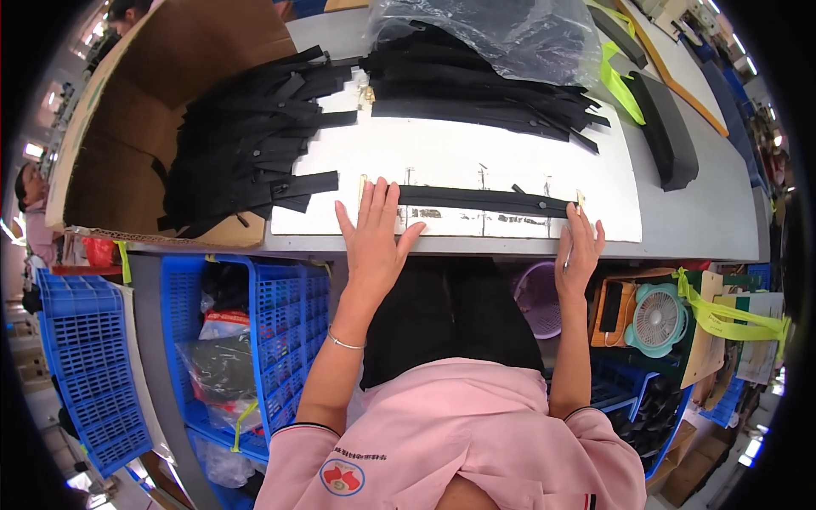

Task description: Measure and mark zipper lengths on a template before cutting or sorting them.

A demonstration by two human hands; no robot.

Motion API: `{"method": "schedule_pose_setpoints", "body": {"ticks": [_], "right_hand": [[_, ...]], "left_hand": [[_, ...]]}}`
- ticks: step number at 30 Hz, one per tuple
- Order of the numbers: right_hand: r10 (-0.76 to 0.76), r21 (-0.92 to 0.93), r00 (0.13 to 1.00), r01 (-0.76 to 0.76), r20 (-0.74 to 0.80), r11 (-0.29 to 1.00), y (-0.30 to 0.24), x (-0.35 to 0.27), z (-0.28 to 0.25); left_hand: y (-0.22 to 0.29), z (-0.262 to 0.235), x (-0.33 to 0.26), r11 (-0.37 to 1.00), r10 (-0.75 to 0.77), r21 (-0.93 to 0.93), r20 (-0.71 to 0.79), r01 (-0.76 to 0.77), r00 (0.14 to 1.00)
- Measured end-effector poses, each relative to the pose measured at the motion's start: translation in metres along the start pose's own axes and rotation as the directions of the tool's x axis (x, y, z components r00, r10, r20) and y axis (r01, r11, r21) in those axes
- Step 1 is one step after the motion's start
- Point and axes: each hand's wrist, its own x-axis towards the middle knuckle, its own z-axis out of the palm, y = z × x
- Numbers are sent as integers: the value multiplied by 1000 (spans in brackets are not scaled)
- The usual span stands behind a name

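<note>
A narrow black fabric strip (pixel 476 201) with a small round grey piece near its right end lies straight across a white board (pixel 459 153) with dark marks drawn on it. My left hand (pixel 374 238) rests flat over the strip's left end, fingers stretched and thumb apart. At the other end, the fingertips of my right hand (pixel 580 251) press on the strip. A thin silvery tool (pixel 567 257) sits tucked in that hand; its kind is mostly hidden by the fingers.
Left of the board, a pile of black strips (pixel 246 136) spills from a cardboard box (pixel 110 170). More strips (pixel 459 85) lie at the back under clear plastic (pixel 510 34). A dark grey block (pixel 663 127) stands right. Below are blue crates (pixel 289 331) and a small fan (pixel 656 320).
</note>
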Motion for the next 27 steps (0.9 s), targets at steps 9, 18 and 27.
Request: {"method": "schedule_pose_setpoints", "body": {"ticks": [9, 18, 27], "right_hand": [[248, 715, 903, -429, 350, 552, -111, 71, -6], [80, 756, 853, -497, 516, 427, -180, 95, 62], [38, 747, 878, -427, 476, 510, -183, 89, 74]], "left_hand": [[-1, -2, 0, 1000, 0, 10, -40, 0, 999], [6, -5, 1, 997, -63, -38, -1, 63, 998], [6, -3, 0, 995, -81, -67, -13, 80, 997]]}}
